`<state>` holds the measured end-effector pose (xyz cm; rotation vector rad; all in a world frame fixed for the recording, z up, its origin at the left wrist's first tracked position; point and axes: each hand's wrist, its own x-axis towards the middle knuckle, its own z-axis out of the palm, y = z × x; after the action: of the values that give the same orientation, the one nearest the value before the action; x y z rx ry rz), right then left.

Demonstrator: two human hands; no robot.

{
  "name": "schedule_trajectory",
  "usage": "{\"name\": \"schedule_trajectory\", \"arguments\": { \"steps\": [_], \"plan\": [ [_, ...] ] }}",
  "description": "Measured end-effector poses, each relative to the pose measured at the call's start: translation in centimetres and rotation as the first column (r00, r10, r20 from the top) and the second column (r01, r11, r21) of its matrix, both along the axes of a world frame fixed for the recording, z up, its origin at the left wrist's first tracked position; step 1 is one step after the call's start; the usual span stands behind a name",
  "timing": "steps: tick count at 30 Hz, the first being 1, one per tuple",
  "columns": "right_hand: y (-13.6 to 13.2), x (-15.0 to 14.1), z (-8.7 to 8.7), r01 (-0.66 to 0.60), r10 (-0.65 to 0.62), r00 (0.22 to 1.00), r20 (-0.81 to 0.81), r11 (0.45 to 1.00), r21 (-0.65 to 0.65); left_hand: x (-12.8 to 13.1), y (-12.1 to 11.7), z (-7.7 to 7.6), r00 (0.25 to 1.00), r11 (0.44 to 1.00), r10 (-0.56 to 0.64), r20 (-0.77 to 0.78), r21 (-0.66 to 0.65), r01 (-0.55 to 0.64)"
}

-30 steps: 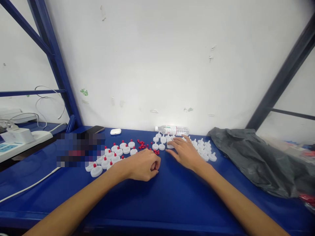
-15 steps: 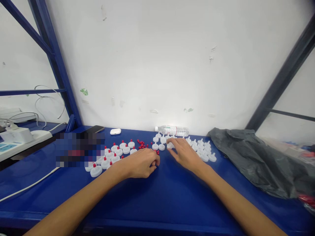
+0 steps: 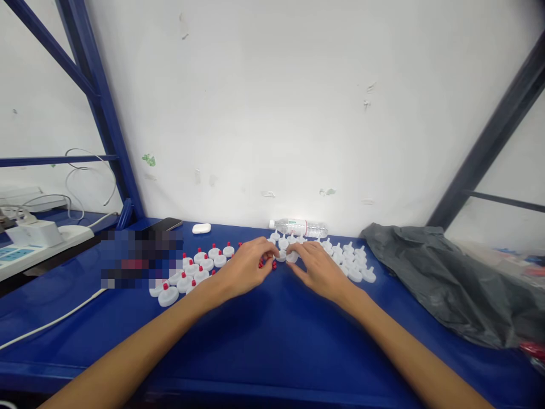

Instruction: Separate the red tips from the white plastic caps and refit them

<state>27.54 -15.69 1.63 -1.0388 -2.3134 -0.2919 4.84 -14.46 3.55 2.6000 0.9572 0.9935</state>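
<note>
My right hand point(image 3: 319, 266) has its thumb and fingers around a white nozzle cap point(image 3: 292, 257) at the near edge of the white group. Close by on the left, my left hand point(image 3: 250, 266) is closed, thumb and forefinger curled together; whatever is between them is too small to make out. Small red tips point(image 3: 273, 266) lie scattered under and beside its fingers, partly hidden. Left of my left wrist stand several white caps with red tips point(image 3: 168, 294) on their spouts. Behind and to the right of my right hand are several white nozzle caps point(image 3: 355, 275) with bare spouts.
A clear plastic bottle point(image 3: 313, 228) lies against the wall. A white earphone case point(image 3: 201, 228) and a dark phone point(image 3: 170, 224) are at the back left. A grey plastic bag point(image 3: 438, 272) covers the right side. A power strip point(image 3: 72, 238) and cables are at left.
My left hand has moved up and forward, to the red tips and closer to my right hand. The right hand's fingers have closed around a white nozzle cap.
</note>
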Motion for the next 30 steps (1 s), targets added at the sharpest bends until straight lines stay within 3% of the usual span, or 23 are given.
{"name": "schedule_trajectory", "arguments": {
  "steps": [4,9,17,30],
  "plan": [
    [-0.5,-0.6,0.0,-0.087,0.087,0.996,-0.032,0.996,-0.024,0.2,0.4,0.5,0.953,0.981,0.085,0.289,-0.191,-0.030],
    [-0.7,-1.1,-0.2,-0.133,0.128,0.988,-0.085,0.990,-0.051,0.3,0.8,0.6,0.884,0.901,0.089,0.459,-0.416,0.126],
    [-0.9,-1.1,-0.3,-0.163,0.158,0.979,-0.129,0.986,-0.033,0.4,0.8,0.3,0.849,0.824,0.081,0.521,-0.514,0.237],
    [-1.6,-1.3,0.2,-0.202,0.224,0.961,-0.165,0.970,0.138,0.2,0.2,1.2,0.713,0.618,0.137,0.687,-0.622,0.480]
  ]
}}
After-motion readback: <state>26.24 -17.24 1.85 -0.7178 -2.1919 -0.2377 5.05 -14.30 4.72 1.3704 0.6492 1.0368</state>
